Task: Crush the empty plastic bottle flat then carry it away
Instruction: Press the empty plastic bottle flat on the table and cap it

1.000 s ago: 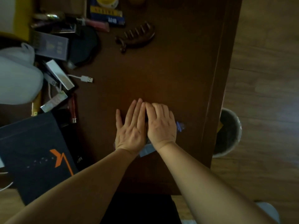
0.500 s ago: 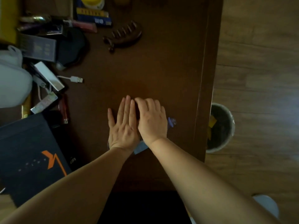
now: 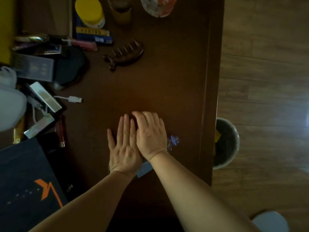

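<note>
The clear plastic bottle (image 3: 173, 142) lies on the dark wooden table (image 3: 167, 72), almost wholly hidden under my hands. Its neck with a blue ring pokes out to the right, and a strip of pale blue label (image 3: 144, 169) shows below my wrists. My left hand (image 3: 124, 146) lies flat, palm down, fingers together, on the bottle's left part. My right hand (image 3: 150, 134) lies flat beside it, overlapping the left hand's edge, pressing on the bottle's right part.
A bin (image 3: 226, 144) with a liner stands on the floor just right of the table edge. A wooden comb (image 3: 125, 53), a USB plug (image 3: 75, 99), boxes and a dark folder (image 3: 25, 181) crowd the left. A yellow-lidded jar (image 3: 90, 12) and bowl (image 3: 158, 5) stand at the back.
Both hands stay flat on the bottle. My right hand has slid slightly over the left hand's edge. The camera view has shifted, showing more of the table's far end.
</note>
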Motion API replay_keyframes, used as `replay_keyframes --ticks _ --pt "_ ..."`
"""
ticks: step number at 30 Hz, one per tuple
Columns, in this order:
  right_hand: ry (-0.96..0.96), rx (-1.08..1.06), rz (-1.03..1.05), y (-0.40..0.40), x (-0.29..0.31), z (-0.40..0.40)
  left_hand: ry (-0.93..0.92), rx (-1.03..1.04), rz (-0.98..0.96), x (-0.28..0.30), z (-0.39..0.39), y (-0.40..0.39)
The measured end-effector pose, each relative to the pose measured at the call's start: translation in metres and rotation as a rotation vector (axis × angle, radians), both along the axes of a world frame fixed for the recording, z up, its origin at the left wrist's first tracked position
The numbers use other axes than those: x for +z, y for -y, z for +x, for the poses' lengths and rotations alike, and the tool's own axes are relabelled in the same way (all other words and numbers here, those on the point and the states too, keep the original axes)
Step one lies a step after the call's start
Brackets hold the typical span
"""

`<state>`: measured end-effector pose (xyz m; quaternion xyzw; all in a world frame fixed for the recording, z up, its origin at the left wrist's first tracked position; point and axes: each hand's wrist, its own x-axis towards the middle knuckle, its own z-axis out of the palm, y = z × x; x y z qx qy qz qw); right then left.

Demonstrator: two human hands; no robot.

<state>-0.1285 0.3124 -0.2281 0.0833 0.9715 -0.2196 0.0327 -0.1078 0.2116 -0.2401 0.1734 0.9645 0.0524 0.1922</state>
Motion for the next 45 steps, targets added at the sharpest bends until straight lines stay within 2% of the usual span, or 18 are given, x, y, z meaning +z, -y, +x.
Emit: replay_keyframes --ticks 2,5,6,8,13,17,19,22,24,29,33,40,45 --pt "0.009 -0.106 -0.190 -0.006 0.011 -0.003 0.004 0.004 0.024 0.000 -0.003 -0.001" --pt "-0.035 -0.599 -0.824 -0.041 0.039 0.001 0.005 0.015 0.059 -0.001 -0.003 0.000" --pt "-0.052 -0.722 -0.937 -0.059 0.045 0.007 0.000 0.010 0.064 -0.002 -0.002 0.001" --pt "-0.013 -0.856 -1.059 -0.090 0.054 0.029 -0.004 0.002 0.077 -0.002 -0.002 0.001" --pt "0.182 -0.975 -1.301 -0.107 0.054 0.074 -0.016 -0.063 0.090 0.004 -0.002 0.003" --pt "0.230 -0.964 -1.245 -0.101 0.052 0.094 -0.004 -0.239 0.057 0.005 0.000 0.004" --pt "0.255 -0.928 -1.104 -0.101 0.052 0.097 0.000 -0.256 0.041 0.005 0.000 0.003" --pt "0.333 -0.730 -0.863 -0.100 0.051 0.093 -0.009 -0.271 0.034 0.004 0.000 0.004" --pt "0.370 -0.624 -0.834 -0.099 0.051 0.090 -0.021 -0.275 0.047 0.002 0.001 0.004" --pt "0.417 -0.538 -0.833 -0.107 0.058 0.087 -0.063 -0.292 0.075 -0.002 0.002 0.005" --pt "0.473 -0.425 -0.718 -0.117 0.062 0.088 -0.096 -0.305 0.071 -0.005 0.002 0.006" --pt "0.562 -0.343 -0.647 -0.118 0.053 0.080 -0.110 -0.301 0.070 -0.005 0.003 0.006" --pt "0.730 -0.362 -0.560 -0.105 0.047 0.071 -0.117 -0.307 0.068 -0.007 0.003 0.007"
